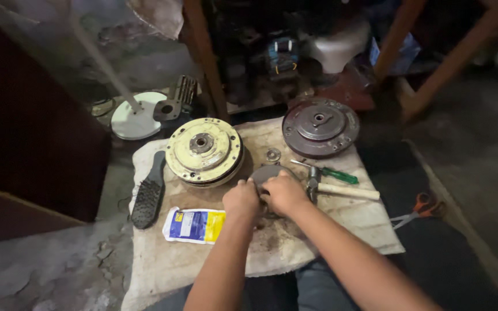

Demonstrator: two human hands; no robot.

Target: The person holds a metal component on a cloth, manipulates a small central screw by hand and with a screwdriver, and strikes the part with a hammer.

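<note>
Both hands meet over a round grey metal disc lying on a dirty white cloth on the floor. My left hand grips the disc's near-left side with curled fingers. My right hand presses on its right side, fingers closed over the part. Most of the disc is hidden under the hands. A cream-yellow motor cover lies just beyond the left hand. A small metal ring sits behind the disc.
A dark round motor cover lies at the cloth's far right. A green-handled screwdriver and wooden-handled hammer lie right of the hands. Wire brush, blue-yellow pouch, orange scissors, white fan base, wooden legs behind.
</note>
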